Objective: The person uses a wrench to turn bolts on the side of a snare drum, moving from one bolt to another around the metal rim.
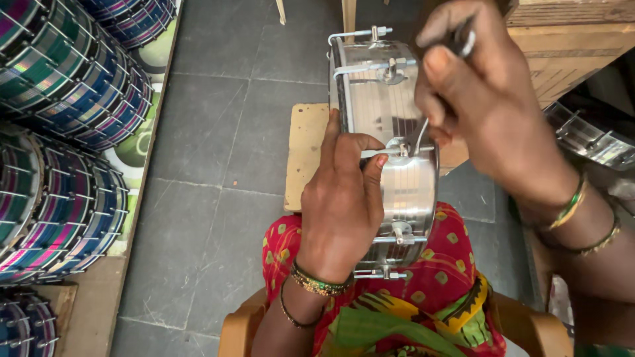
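Two hands (340, 205) (483, 99) on steel drum (390, 112) over grey stone floor (211, 145).

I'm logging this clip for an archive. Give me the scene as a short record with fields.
Left hand: pinches a tension rod on the metal drum
Right hand: grips a dark tool at the same rod
Drum: shiny, on its side on the lap
Left side: stacked colourful drums
Floor: grey tiles
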